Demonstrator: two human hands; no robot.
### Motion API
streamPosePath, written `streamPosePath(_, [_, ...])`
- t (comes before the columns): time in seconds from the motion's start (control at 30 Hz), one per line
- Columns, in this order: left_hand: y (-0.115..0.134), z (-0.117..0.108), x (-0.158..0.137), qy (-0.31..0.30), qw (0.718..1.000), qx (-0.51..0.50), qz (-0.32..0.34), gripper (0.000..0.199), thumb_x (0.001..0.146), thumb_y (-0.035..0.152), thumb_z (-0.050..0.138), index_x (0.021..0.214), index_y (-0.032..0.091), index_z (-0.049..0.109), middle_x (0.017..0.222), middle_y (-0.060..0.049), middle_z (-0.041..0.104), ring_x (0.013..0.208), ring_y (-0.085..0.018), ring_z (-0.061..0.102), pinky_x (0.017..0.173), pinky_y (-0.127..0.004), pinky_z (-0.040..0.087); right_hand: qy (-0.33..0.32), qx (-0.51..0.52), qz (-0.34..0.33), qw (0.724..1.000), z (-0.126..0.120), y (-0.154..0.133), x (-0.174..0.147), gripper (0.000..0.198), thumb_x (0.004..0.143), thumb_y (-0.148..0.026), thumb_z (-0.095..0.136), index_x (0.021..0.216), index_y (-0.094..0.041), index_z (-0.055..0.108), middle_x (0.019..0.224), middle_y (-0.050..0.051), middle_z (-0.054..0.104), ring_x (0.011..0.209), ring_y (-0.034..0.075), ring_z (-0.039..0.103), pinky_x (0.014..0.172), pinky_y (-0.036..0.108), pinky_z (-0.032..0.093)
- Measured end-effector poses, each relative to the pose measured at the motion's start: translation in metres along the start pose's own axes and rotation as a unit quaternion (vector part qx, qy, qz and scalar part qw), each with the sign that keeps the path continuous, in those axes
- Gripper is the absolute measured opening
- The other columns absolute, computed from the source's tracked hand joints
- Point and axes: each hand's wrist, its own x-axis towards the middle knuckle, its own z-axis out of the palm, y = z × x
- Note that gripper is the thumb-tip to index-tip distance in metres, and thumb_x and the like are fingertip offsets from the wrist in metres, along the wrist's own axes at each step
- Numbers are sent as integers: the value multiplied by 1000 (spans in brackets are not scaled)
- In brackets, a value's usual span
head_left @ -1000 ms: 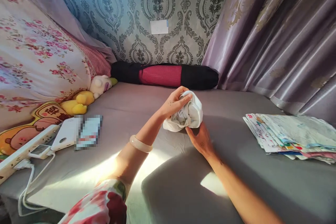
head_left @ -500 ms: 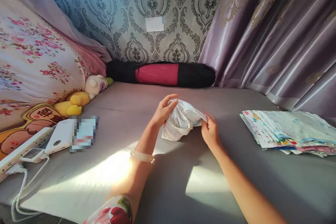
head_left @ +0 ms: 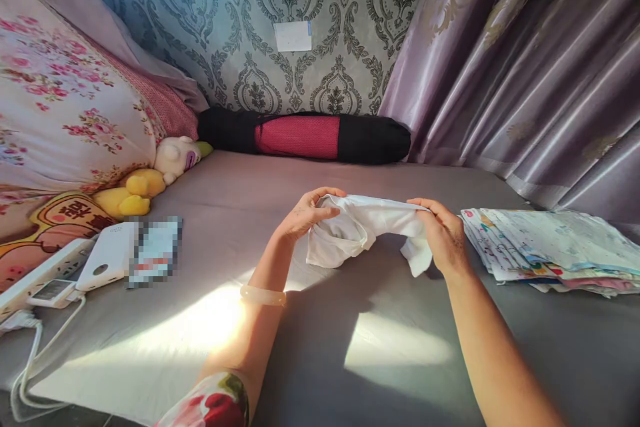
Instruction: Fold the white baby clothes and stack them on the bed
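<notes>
The left hand (head_left: 306, 212) and right hand (head_left: 443, 233) each pinch one end of a small white garment (head_left: 367, 230), held stretched between them just above the grey bed (head_left: 320, 360) — still bunched, not yet folded. A stack of folded cloths (head_left: 550, 247) lies near the right hand.

Grey bed sheet (head_left: 310, 373) bearing stacked printed cloths (head_left: 555, 250) at right, black-and-red roll bag (head_left: 305, 135) against the wall, yellow plush toy (head_left: 135, 188) and white power bank (head_left: 107, 257) at left.
</notes>
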Motion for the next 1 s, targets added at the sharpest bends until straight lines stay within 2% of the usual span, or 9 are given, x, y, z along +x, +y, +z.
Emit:
streamPosePath(0.1, [-3,5,3,26,1000,9,-14,33,67,31,79,97,20,70,80,0,64,62,-9,55,61,-22,44,-10,-3,18,1000,-2,-4,1,30,68,-39,53,80,-17,70,60,-1,57,53,13,45,45,22,31])
streamPosePath(0.2, [-10,11,7,44,999,7,-7,29,66,37,81,87,19,70,72,1,61,60,-10,53,59,-23,43,-50,-49,1,998,-4,-2,3,33,74,-49,53,64,-19,61,54,-3,49,53,13,43,45,23,29])
streamPosePath(0.3, [-16,15,12,71,995,51,52,25,66,39,81,79,19,73,81,-2,62,74,-14,57,68,-25,45,-99,-126,-6,987,-8,5,5,47,79,-60,51,54,-20,49,47,-5,34,49,10,33,45,24,24])
streamPosePath(0.37, [-18,16,13,85,989,79,95,23,66,39,82,75,19,74,91,-4,62,86,-16,59,76,-25,46,-125,-169,-10,978,-12,12,7,51,80,-63,50,52,-21,46,47,-6,33,48,10,33,45,24,24])
streamPosePath(0.43, [-18,18,13,75,988,80,106,23,67,40,81,76,19,75,95,-5,63,90,-17,59,79,-25,45,-140,-200,-22,969,-14,18,9,46,80,-60,52,58,-20,54,51,-4,44,51,12,42,48,24,30])
streamPosePath(0.53, [-18,22,12,40,996,52,61,29,72,44,77,84,18,74,87,-3,65,80,-16,60,72,-25,45,-121,-223,-56,966,-14,22,10,33,80,-48,55,85,-19,69,74,3,67,70,19,61,63,29,45])
streamPosePath(0.7, [-17,31,8,12,1000,11,-1,35,74,49,75,86,16,72,73,0,62,65,-12,54,59,-23,41,-122,-193,-153,962,-3,16,4,35,89,-38,48,111,-19,67,112,8,70,104,23,64,90,35,48])
streamPosePath(0.87, [-16,39,5,-19,1000,-3,-22,36,77,50,72,85,15,70,69,1,59,61,-10,50,56,-22,38,-179,-160,-217,946,11,2,-8,34,95,-39,46,116,-22,66,117,6,69,109,23,62,97,38,46])
streamPosePath(1.0, [-16,43,5,-45,999,-8,-18,38,77,51,71,88,15,68,74,0,60,65,-10,52,60,-22,39,-220,-163,-218,937,17,-4,-15,33,95,-45,50,112,-23,67,107,6,71,100,24,64,91,36,47])
